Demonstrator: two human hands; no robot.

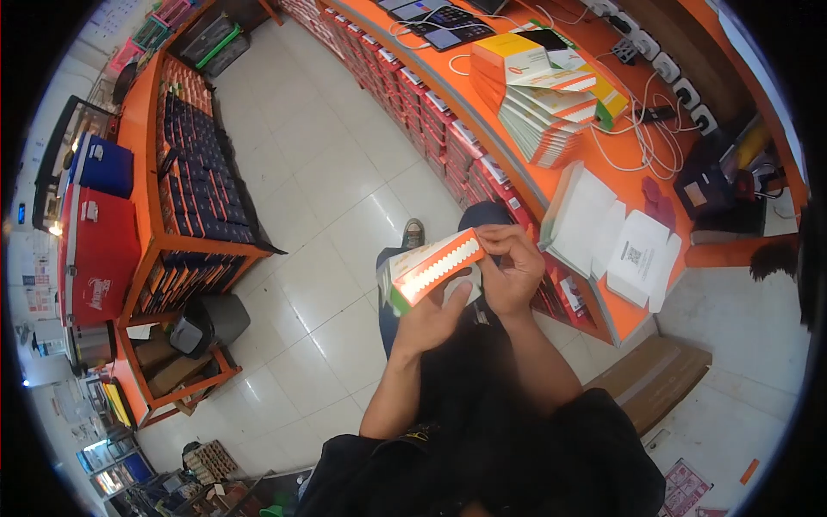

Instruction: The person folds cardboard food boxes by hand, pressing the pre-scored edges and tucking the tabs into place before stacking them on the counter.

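Note:
A small carton [424, 265] in orange, white and green, with a zigzag white strip along its orange edge, is held above my lap. My left hand [433, 320] grips it from below, thumb raised at its near side. At the carton's upper right corner, the fingers of my right hand [512, 269] are bent and pinch the edge. Whether anything is inside the carton cannot be seen. To the right on the orange counter [551, 185] stands a fanned stack of similar flat cartons [547, 121].
Opened white packaging [607, 237] lies at the counter's near end. Phones, a tablet [444, 26] and tangled white cables [655, 142] are farther along. A brown cardboard box [650, 379] rests on the floor at right. Shelves of boxed goods [202, 172] and a dark bin [211, 326] stand left.

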